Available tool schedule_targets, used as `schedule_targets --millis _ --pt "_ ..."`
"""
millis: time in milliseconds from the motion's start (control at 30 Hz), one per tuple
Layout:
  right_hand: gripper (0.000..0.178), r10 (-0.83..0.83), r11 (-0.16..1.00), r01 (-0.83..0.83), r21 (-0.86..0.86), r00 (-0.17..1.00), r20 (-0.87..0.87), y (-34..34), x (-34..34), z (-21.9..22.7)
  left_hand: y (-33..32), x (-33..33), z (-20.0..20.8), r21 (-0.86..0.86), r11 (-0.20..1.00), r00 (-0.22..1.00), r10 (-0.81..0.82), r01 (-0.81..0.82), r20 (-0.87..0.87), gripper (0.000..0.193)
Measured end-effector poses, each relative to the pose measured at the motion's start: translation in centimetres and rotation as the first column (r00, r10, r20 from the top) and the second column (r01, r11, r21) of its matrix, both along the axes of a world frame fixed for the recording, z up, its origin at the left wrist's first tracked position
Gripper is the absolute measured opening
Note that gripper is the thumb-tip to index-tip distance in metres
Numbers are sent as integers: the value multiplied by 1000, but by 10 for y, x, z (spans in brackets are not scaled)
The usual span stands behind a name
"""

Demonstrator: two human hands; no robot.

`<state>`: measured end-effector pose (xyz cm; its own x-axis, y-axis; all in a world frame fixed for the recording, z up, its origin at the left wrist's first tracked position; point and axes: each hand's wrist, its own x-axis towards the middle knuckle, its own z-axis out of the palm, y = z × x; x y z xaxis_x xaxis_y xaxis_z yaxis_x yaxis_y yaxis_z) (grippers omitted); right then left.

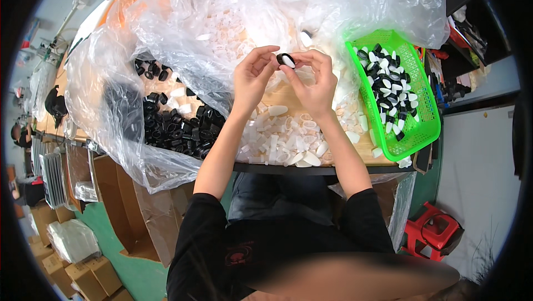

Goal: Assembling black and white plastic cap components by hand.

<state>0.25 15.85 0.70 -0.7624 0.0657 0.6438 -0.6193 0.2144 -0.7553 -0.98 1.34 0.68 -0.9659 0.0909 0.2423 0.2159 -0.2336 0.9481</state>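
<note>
Above the middle of the table I hold a small black oval ring-shaped part (280, 58) with a white oval piece (288, 61) set in it or against it; I cannot tell how deep it sits. My right hand (316, 82) pinches it between thumb and fingers. From the other side, my left hand (254, 76) closes its thumb and fingertips on the black edge. Below my hands lie loose white oval pieces and translucent rings (300, 134). A heap of black ring-shaped parts (180, 132) rests left of my left forearm.
At the right stands a green basket (426, 118) holding several black-and-white pieces. Clear plastic bags (166, 34) spread over the back and left, one with translucent parts. An open cardboard box (119, 206) is below the table's left side, a red stool (433, 229) lower right.
</note>
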Motion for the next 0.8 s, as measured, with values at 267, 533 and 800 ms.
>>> schedule_targets --millis 267,533,800 --pt "34 -74 990 81 113 995 -65 0 3 10 -7 -1 7 136 981 983 -155 141 100 24" --pt "16 -81 974 110 200 986 -145 2 -1 14 -1 1 9 197 976 993 -108 95 56 29" --pt "12 -143 953 178 247 978 -153 3 -1 11 1 3 8 113 992 996 -54 62 -76 27"
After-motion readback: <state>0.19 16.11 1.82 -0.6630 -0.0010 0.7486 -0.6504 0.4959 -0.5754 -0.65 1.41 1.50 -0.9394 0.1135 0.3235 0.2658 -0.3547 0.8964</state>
